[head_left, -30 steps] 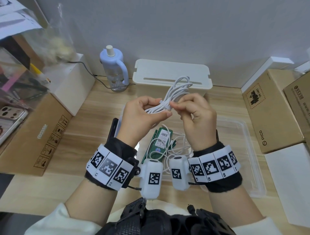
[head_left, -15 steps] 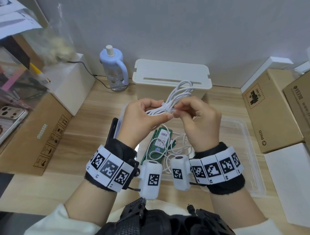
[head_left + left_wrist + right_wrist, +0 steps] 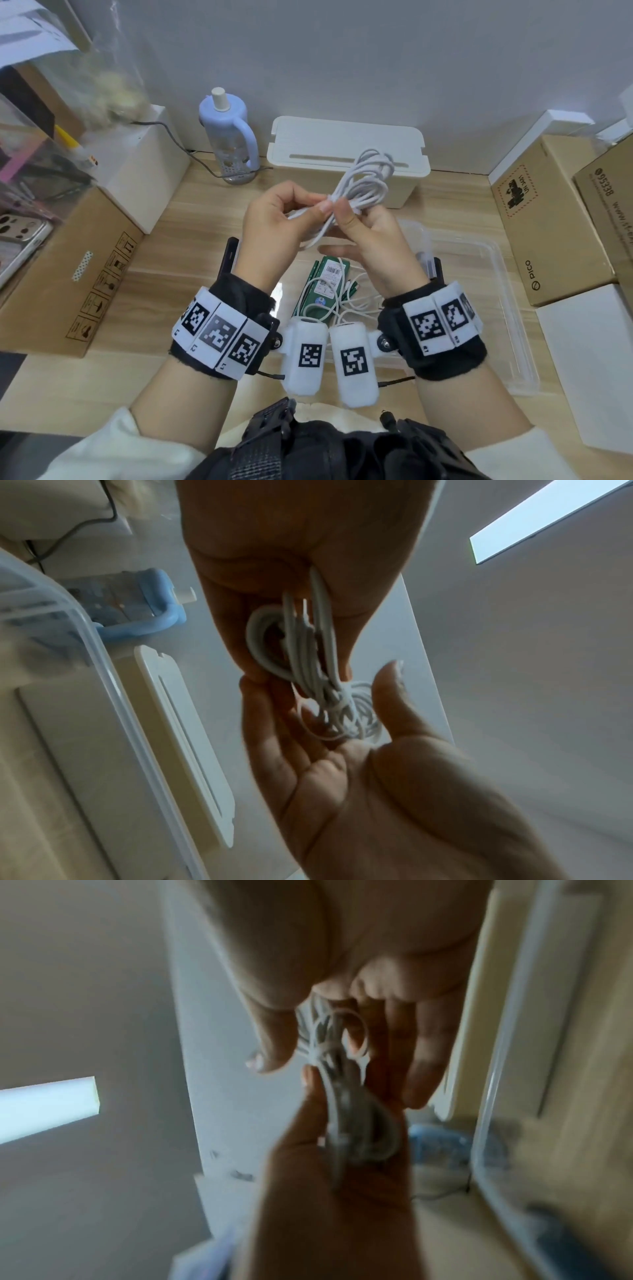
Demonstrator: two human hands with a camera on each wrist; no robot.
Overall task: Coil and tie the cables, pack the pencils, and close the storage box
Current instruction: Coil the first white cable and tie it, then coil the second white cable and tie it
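Observation:
I hold a coiled white cable up over the clear storage box. My left hand grips the bundle's near loops in its curled fingers and thumb, as the left wrist view shows. My right hand lies palm up and pinches the wrapped middle between thumb and index finger; its other fingers stretch out under the cable. The far loops fan out to the upper right. Inside the box lie a green pack of pencils and a second, loose white cable, both partly hidden by my wrists.
A white slotted box stands against the wall behind my hands, and a pale blue bottle to its left. Cardboard boxes flank the wooden desk at left and right. A white box sits at the front right.
My right hand has turned palm up and its fingers have uncurled beneath the cable. The bundle has tilted a little further right. The left hand keeps its grip.

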